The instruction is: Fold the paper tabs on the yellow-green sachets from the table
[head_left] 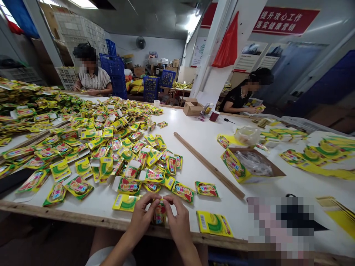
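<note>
Both of my hands meet over one small yellow and green box (pixel 159 213) at the table's front edge. My left hand (pixel 144 211) pinches its upper left side, thumb and fingers pressed together. On the other side, my right hand (pixel 177 212) grips the top right corner the same way. The box stands upright between them, its printed front partly covered by my fingers. Just left lies a flat yellow box (pixel 124 203), partly behind my left hand. To the right another flat box (pixel 215 223) rests near the edge.
A big pile of small boxes (pixel 111 144) covers the left side. A wooden strip (pixel 208 164) lies across the table. An open carton (pixel 252 164) with clear plastic inside stands right. Two people sit across the table, one left (pixel 93 79), one right (pixel 241 94).
</note>
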Action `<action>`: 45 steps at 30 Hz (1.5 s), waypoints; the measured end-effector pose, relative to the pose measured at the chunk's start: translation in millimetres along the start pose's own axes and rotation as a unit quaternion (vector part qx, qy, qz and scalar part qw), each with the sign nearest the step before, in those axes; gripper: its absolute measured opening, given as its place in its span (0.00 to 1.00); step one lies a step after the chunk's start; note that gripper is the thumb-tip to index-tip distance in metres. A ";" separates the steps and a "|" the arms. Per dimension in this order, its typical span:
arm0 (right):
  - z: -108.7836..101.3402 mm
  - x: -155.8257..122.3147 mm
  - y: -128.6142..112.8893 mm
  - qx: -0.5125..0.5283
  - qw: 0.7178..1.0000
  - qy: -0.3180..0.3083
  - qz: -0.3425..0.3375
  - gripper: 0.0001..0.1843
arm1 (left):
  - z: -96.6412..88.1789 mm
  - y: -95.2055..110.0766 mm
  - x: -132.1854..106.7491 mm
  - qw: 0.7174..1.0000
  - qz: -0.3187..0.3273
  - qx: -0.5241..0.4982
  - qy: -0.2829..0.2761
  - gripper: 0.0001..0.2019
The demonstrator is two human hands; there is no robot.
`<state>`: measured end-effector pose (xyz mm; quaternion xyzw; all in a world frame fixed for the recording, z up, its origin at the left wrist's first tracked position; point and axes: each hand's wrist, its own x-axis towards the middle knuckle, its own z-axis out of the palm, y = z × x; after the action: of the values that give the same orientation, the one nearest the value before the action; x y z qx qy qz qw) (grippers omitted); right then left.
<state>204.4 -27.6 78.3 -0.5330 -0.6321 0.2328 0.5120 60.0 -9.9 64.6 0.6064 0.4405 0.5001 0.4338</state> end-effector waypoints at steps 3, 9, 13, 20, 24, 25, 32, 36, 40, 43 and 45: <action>1.8 -8.7 5.5 0.027 1.000 -0.001 0.004 0.06 | -3.2 -6.9 -2.2 1.000 0.011 -0.009 -0.007 0.07; 11.6 -13.4 9.0 0.060 0.998 -0.013 0.025 0.06 | -8.8 -4.4 -3.7 0.999 0.033 -0.001 -0.027 0.05; -23.9 -6.4 -0.8 0.032 0.999 0.028 0.019 0.09 | -11.5 -3.5 -11.0 1.000 0.019 0.005 -0.021 0.11; -190.3 -22.5 -0.4 -0.202 0.956 -0.116 0.178 0.14 | -10.6 -11.3 -10.4 0.998 -0.045 0.048 0.009 0.10; -181.6 -22.1 19.4 -0.251 0.950 -0.069 0.174 0.14 | -6.7 -11.7 -11.8 0.996 0.003 0.087 -0.025 0.09; -164.4 -16.7 24.7 -0.246 0.954 -0.062 0.158 0.14 | -6.4 -11.6 -12.7 0.995 0.011 0.091 -0.027 0.09; -47.8 32.8 57.1 -0.259 0.964 -0.045 0.041 0.27 | -12.7 -12.1 -13.0 0.999 -0.013 0.053 -0.001 0.11; -36.6 24.4 47.8 -0.253 0.964 -0.076 0.007 0.32 | -18.0 -8.0 -9.8 0.998 -0.020 0.054 0.027 0.11; -32.8 0.7 11.2 -0.220 0.962 -0.148 -0.063 0.37 | -18.9 1.0 -2.2 0.997 0.000 0.072 0.001 0.15; -26.1 -7.2 -5.2 -0.194 0.962 -0.169 -0.089 0.36 | -12.8 4.8 3.9 0.995 -0.015 0.028 -0.099 0.25; -21.8 -8.2 -2.2 -0.177 0.974 -0.110 -0.087 0.31 | -6.8 4.6 5.1 0.993 -0.021 -0.013 -0.116 0.27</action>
<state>222.1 -41.3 84.9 -0.5292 -0.7595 0.1294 0.3555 54.3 -5.5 71.1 0.6451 0.3934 0.4228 0.5003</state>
